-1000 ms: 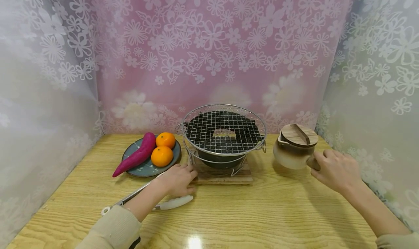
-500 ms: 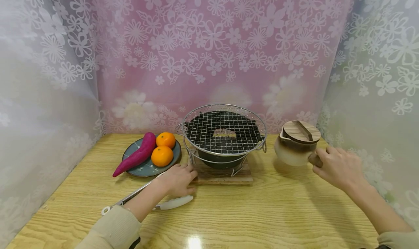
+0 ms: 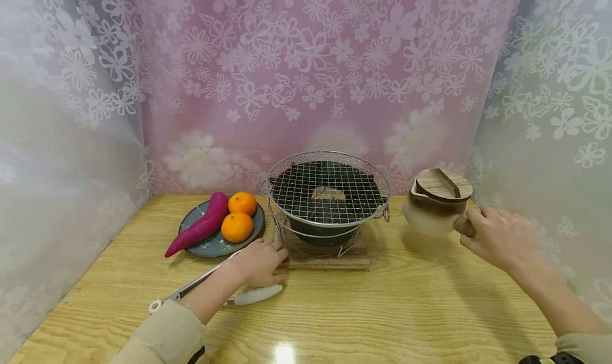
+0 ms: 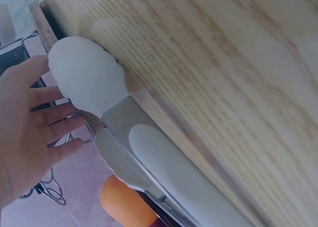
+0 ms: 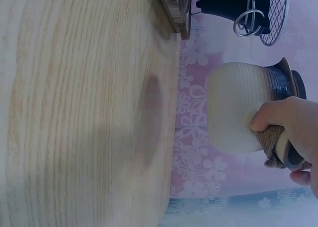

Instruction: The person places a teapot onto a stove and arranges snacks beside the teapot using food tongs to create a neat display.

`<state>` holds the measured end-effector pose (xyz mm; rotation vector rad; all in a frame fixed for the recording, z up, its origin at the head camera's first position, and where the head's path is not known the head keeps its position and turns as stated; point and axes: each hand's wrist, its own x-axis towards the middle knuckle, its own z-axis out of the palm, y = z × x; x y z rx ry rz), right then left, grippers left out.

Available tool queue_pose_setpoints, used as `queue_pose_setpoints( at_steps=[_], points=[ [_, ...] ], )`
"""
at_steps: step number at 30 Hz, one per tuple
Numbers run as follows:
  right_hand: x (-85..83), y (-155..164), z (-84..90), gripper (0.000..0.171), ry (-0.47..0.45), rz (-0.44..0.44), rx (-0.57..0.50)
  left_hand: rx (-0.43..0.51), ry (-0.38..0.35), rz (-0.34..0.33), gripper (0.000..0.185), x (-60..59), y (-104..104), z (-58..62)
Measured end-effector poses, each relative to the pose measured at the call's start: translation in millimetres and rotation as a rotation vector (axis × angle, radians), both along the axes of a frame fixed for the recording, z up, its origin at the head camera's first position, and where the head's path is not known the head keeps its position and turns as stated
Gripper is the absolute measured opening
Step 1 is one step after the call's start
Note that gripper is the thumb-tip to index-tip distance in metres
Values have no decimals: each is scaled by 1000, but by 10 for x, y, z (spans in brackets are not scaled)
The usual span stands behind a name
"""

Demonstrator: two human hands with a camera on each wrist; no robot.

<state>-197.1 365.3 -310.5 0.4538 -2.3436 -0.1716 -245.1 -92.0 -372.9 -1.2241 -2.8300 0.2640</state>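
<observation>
In the head view, my right hand [image 3: 499, 239] grips the side handle [image 3: 465, 227] of a cream-and-brown ceramic pot [image 3: 434, 218] with a wooden lid [image 3: 444, 185]. The right wrist view shows fingers and thumb around the cord-wrapped handle [image 5: 271, 140]; the pot [image 5: 236, 108] hangs above the table, its shadow below it. My left hand [image 3: 260, 260] has its fingers extended beside the white-tipped tongs [image 3: 257, 296], which lie with their arms apart. Up close, the fingers stand spread alongside the scalloped tongs head [image 4: 87, 73]. My left forearm hides part of the tongs.
A small black grill stove with a round wire rack [image 3: 330, 194] stands on a wooden board [image 3: 330, 261] at the centre. To its left, a blue plate [image 3: 215, 247] holds a purple sweet potato [image 3: 203, 223] and two oranges [image 3: 237, 227]. Floral curtains enclose the table's back and sides.
My right hand has raised the pot slightly and carried it a little to the right and back. The left hand has stayed in place beside the tongs.
</observation>
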Motion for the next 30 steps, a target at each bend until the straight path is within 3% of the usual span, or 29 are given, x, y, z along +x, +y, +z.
queue_pose_setpoints(
  at_steps=[16,30],
  points=[
    [31,-3,182,27,-76,-89,-27,-22,-7,11,43,0,16,4],
    [-7,-34,291,30,-91,-96,-41,9,7,-2,40,1,-8,-1]
  ],
)
